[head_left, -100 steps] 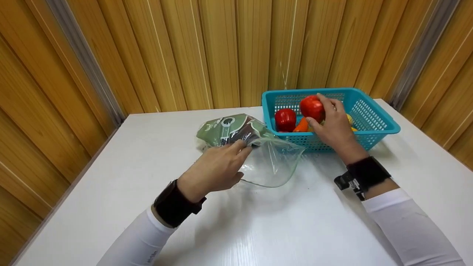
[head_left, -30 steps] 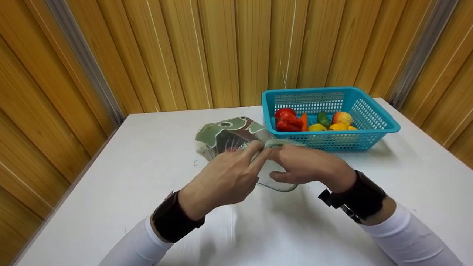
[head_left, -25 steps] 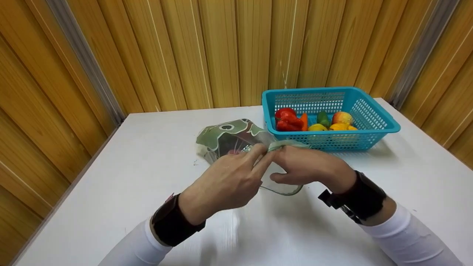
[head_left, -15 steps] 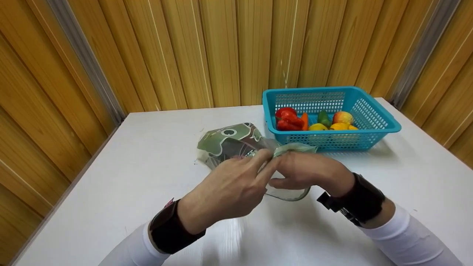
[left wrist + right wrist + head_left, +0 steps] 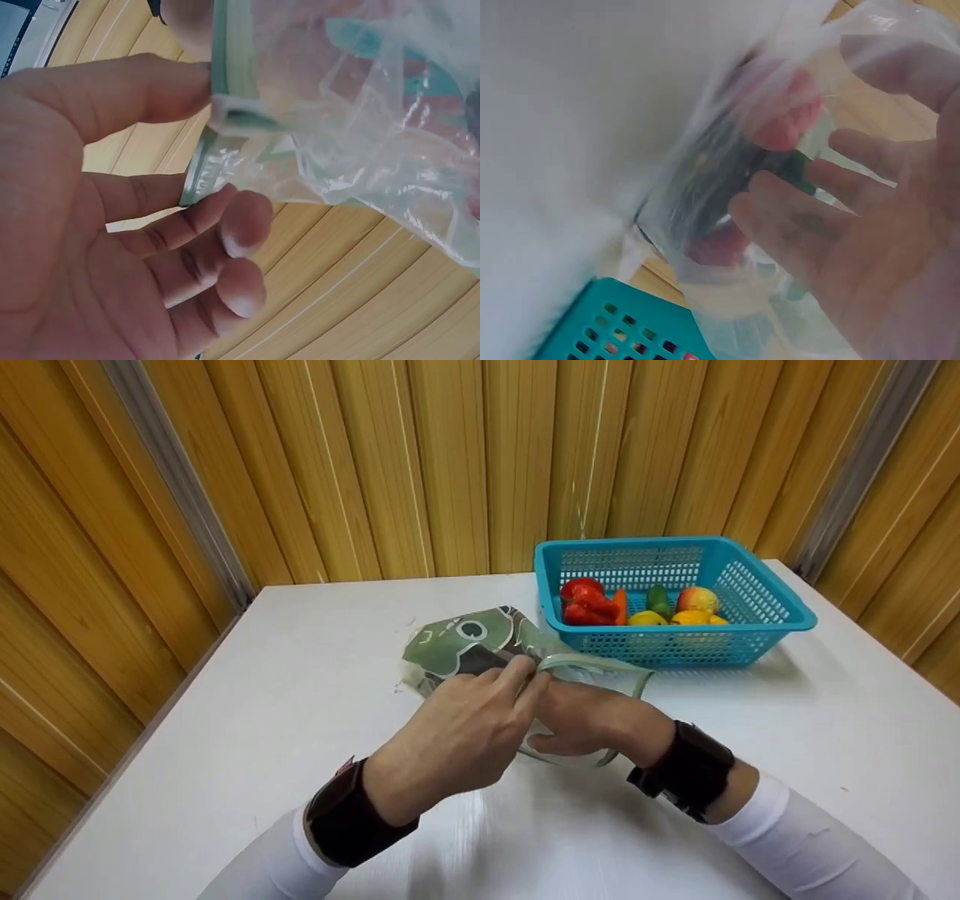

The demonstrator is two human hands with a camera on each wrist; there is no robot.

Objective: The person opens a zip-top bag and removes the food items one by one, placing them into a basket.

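A clear zip bag with a green printed front [image 5: 480,634] lies on the white table, its mouth facing right. My left hand [image 5: 472,727] pinches the rim between thumb and fingers; in the left wrist view the thumb [image 5: 150,90] lies on the green zip strip. Through the mouth reaches my right hand [image 5: 592,716], inside the bag up to about the wrist. The right wrist view shows its fingers spread and loosely bent behind plastic, holding nothing. Just beyond the fingertips are a red round thing [image 5: 780,112] and a dark area [image 5: 712,172], blurred by the film.
A turquoise plastic basket [image 5: 675,627] stands behind and right of the bag. In it lie red peppers [image 5: 589,607], an orange carrot [image 5: 620,606], a green vegetable [image 5: 658,601], a red-yellow fruit [image 5: 697,599] and yellow pieces [image 5: 694,618]. A wood-panel wall [image 5: 450,472] rises behind the table.
Earlier my right hand held a red round fruit above the basket; then it moved left into the bag. Since half a second ago, it has shifted left and the bag's mouth gapes wider.
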